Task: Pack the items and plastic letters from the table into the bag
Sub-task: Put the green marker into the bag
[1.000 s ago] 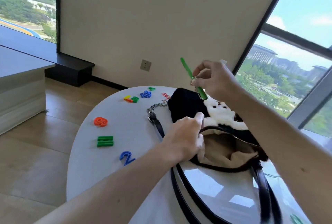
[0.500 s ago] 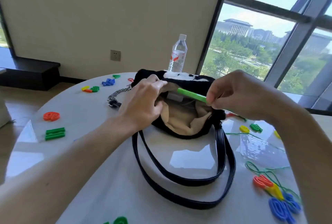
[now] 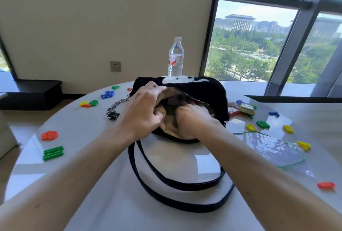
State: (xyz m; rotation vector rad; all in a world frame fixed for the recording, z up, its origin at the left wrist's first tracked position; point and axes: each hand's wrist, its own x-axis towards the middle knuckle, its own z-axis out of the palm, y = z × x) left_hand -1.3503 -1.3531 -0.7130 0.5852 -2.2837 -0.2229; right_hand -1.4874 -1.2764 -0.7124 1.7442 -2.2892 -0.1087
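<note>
A black and white fuzzy bag (image 3: pixel 209 90) with a beige lining lies open on the white round table (image 3: pixel 96 184). My left hand (image 3: pixel 140 112) grips the bag's left rim and holds the mouth apart. My right hand (image 3: pixel 194 117) is plunged into the opening, fingers curled and hidden by the lining; the green pen is out of sight. Plastic letters lie scattered: an orange one (image 3: pixel 49 135) and a green one (image 3: pixel 53 153) at the left, a blue one (image 3: pixel 107 94) farther back, and yellow (image 3: pixel 250 127) and green (image 3: pixel 262 124) ones at the right.
A water bottle (image 3: pixel 175 57) stands behind the bag. Snack packets (image 3: pixel 244 109) lie to the bag's right, a clear plastic sheet (image 3: pixel 273 149) with green cord lies nearer. The bag's black straps (image 3: pixel 177 186) loop toward me; a chain (image 3: pixel 115 106) trails left.
My right hand has gone down into the bag with the green pen, which no longer shows. My left hand still holds the rim. The view has swung right and settled over the bag.
</note>
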